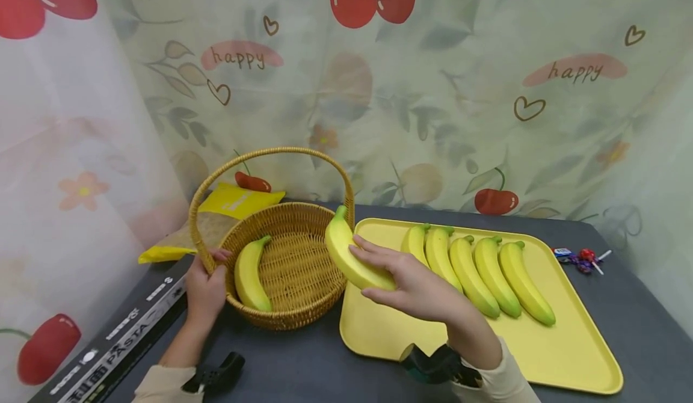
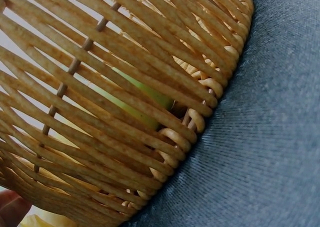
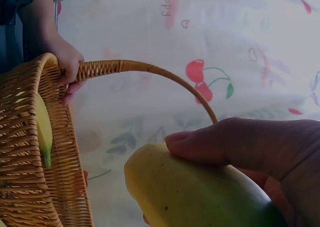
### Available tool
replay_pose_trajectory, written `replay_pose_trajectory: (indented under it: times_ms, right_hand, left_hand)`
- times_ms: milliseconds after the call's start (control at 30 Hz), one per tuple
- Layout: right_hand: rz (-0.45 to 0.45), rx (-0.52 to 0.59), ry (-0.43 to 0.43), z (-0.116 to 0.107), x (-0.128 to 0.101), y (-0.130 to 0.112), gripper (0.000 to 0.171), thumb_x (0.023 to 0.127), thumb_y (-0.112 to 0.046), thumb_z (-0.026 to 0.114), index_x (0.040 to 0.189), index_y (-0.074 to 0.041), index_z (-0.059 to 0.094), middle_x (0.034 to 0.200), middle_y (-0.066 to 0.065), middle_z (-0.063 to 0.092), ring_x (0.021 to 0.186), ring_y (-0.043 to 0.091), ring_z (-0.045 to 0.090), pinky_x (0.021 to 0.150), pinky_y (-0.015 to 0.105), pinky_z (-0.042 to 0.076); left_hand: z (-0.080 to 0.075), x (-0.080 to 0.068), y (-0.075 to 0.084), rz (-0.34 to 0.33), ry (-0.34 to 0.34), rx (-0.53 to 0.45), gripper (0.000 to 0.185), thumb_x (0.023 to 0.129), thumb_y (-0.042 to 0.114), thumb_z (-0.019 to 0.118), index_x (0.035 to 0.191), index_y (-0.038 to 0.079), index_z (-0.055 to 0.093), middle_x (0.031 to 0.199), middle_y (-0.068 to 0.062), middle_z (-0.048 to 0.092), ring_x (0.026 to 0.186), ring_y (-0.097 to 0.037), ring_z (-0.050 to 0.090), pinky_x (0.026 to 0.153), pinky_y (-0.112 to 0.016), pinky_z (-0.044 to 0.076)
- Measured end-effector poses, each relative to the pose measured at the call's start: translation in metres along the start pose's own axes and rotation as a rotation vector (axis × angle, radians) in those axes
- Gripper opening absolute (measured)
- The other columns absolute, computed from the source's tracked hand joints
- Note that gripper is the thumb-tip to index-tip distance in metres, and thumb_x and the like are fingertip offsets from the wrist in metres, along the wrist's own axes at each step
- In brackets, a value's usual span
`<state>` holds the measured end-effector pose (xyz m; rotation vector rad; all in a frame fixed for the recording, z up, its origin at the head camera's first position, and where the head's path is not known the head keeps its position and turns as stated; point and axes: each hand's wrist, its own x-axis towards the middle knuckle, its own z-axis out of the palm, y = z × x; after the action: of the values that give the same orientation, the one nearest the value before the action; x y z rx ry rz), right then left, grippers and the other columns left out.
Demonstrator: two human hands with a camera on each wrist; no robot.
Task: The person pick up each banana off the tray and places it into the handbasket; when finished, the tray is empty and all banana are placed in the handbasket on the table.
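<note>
The right hand grips a yellow-green banana over the rim of the round woven wicker basket, at its 3 o'clock. The left hand holds the rim at 9 o'clock. A second banana lies inside. Five bananas rest on the yellow plastic tray.

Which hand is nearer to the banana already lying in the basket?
Left. The left hand grips the basket rim right beside that banana; the right hand holds another banana over the opposite rim.
</note>
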<state>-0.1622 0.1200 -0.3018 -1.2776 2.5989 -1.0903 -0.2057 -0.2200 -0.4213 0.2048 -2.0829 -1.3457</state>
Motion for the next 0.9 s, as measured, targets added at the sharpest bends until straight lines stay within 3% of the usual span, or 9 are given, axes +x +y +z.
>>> replay_pose_trajectory:
  times_ms: [200, 300, 400, 467, 567, 733, 900]
  right_hand:
    - [-0.027, -0.039, -0.057, 0.003, 0.015, 0.002, 0.059, 0.089, -0.014, 0.059, 0.141, -0.001, 0.035, 0.151, 0.015, 0.027, 0.138, 0.03, 0.028, 0.103, 0.042, 0.037]
    - [-0.032, -0.087, -0.081, 0.005, 0.024, -0.001, 0.058, 0.089, -0.015, 0.059, 0.141, -0.001, 0.035, 0.151, 0.016, 0.026, 0.135, 0.031, 0.033, 0.098, 0.04, 0.04]
    - [-0.028, -0.122, -0.106, 0.007, 0.036, -0.004, 0.058, 0.089, -0.014, 0.059, 0.14, 0.0, 0.036, 0.15, 0.018, 0.027, 0.107, 0.03, 0.057, 0.089, 0.034, 0.042]
    - [-0.026, -0.15, -0.121, 0.008, 0.044, -0.006, 0.058, 0.088, -0.014, 0.059, 0.14, 0.0, 0.037, 0.149, 0.02, 0.028, 0.091, 0.025, 0.059, 0.085, 0.031, 0.041]
    - [-0.005, -0.174, -0.152, 0.011, 0.058, -0.008, 0.058, 0.088, -0.015, 0.059, 0.14, -0.001, 0.037, 0.15, 0.018, 0.027, 0.066, 0.014, 0.048, 0.08, 0.029, 0.039]
    - [0.017, -0.177, -0.199, 0.013, 0.081, -0.008, 0.058, 0.088, -0.014, 0.059, 0.14, -0.001, 0.037, 0.15, 0.018, 0.028, 0.059, 0.008, 0.04, 0.079, 0.028, 0.038]
    - [0.06, -0.15, -0.208, 0.015, 0.102, -0.003, 0.058, 0.088, -0.015, 0.06, 0.14, -0.003, 0.037, 0.15, 0.017, 0.029, 0.053, 0.009, 0.03, 0.068, 0.024, 0.034]
  left_hand:
    - [-0.001, -0.001, 0.001, -0.008, -0.003, -0.01, 0.009, 0.083, -0.005, 0.046, 0.088, -0.003, 0.053, 0.096, -0.018, 0.065, 0.08, 0.009, 0.048, 0.074, -0.01, 0.037]
    - [-0.001, -0.001, 0.002, -0.009, -0.008, -0.013, 0.009, 0.083, -0.005, 0.046, 0.088, -0.003, 0.053, 0.097, -0.018, 0.065, 0.081, 0.008, 0.048, 0.073, -0.009, 0.037]
    - [0.0, 0.0, 0.001, -0.004, -0.004, -0.016, 0.009, 0.083, -0.006, 0.045, 0.088, -0.004, 0.053, 0.096, -0.018, 0.065, 0.081, 0.008, 0.048, 0.073, -0.011, 0.037]
    - [0.0, 0.0, 0.001, -0.002, -0.005, -0.015, 0.009, 0.083, -0.006, 0.045, 0.088, -0.003, 0.053, 0.096, -0.018, 0.066, 0.081, 0.008, 0.048, 0.074, -0.011, 0.037]
    - [0.001, 0.001, 0.001, -0.003, -0.005, -0.012, 0.009, 0.083, -0.005, 0.045, 0.088, -0.003, 0.052, 0.097, -0.018, 0.065, 0.081, 0.008, 0.048, 0.074, -0.012, 0.037]
    - [0.001, 0.001, 0.0, -0.001, 0.002, 0.004, 0.009, 0.082, -0.005, 0.045, 0.088, -0.002, 0.053, 0.096, -0.017, 0.066, 0.082, 0.006, 0.049, 0.075, -0.014, 0.037]
    - [0.0, 0.001, 0.001, 0.005, 0.0, 0.005, 0.01, 0.082, -0.005, 0.045, 0.088, -0.002, 0.053, 0.096, -0.017, 0.066, 0.082, 0.005, 0.049, 0.076, -0.018, 0.037]
